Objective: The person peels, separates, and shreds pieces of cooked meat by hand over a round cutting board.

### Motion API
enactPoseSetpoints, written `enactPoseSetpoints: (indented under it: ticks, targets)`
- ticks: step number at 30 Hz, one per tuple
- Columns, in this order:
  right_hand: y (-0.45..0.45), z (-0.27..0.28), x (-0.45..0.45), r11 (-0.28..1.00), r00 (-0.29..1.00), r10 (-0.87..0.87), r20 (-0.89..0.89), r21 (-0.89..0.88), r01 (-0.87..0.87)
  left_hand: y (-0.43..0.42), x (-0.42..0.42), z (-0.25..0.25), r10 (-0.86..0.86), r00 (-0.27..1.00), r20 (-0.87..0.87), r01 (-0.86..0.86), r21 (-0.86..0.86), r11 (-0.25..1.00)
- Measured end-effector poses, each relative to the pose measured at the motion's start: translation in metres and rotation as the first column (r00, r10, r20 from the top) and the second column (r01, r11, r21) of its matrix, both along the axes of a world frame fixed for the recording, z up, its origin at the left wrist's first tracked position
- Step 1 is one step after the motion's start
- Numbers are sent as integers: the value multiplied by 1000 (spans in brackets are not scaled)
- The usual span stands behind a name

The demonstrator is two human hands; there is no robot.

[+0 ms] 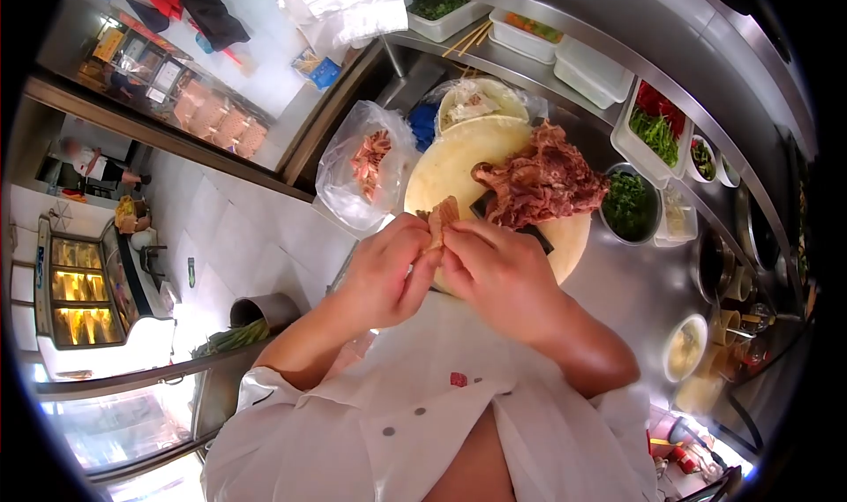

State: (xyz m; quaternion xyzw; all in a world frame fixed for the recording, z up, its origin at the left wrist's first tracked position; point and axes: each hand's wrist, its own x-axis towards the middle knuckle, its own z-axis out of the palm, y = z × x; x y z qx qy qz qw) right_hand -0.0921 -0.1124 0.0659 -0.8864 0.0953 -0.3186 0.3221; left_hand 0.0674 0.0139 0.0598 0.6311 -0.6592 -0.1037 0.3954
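Note:
My left hand [384,273] and my right hand [494,259] meet at the near edge of a round cutting board [569,246]. Both are closed on a small pale-brown piece of meat [444,218], pinched between the fingertips. Just beyond my right hand, a large heap of reddish-brown cooked meat [547,176] lies on the board. A dark flat blade [538,238] shows partly from under that heap; the rest of it is hidden. Left of the board, a clear plastic bag [331,180] holds strips of meat [371,162].
A bowl with scraps [472,103] stands at the board's far edge. To the right are a metal bowl of chopped greens [629,204] and a white bowl [685,348]. Tubs of vegetables [655,131] line the steel shelf. Far left, a person [93,162] is in the background.

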Motion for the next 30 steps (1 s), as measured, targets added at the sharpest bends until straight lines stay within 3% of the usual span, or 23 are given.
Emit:
enactPoseSetpoints:
  ticks: [10, 15, 18, 21, 26, 30]
  targets:
    - [-2, -11, 9, 992, 992, -85, 89, 103, 75, -3, 2, -4, -34, 999, -43, 34, 1, 999]
    - [-8, 0, 4, 936, 998, 32, -45, 351, -14, 2, 1, -5, 25, 963, -269, 6, 113, 994]
    - [-7, 8, 4, 971, 999, 43, -4, 236, -41, 3, 1, -7, 48, 960, -274, -22, 97, 995]
    - [3, 3, 5, 978, 998, -35, -58, 203, 47, 9, 5, -5, 47, 961, -271, -18, 110, 994]
    - [-7, 2, 5, 968, 991, 106, -82, 237, -84, 3, 8, -7, -42, 973, -228, 42, -5, 999]
    - [-11, -3, 5, 954, 988, 139, -67, 275, -116, 8, 11, -7, 21, 947, -322, 48, 206, 977]
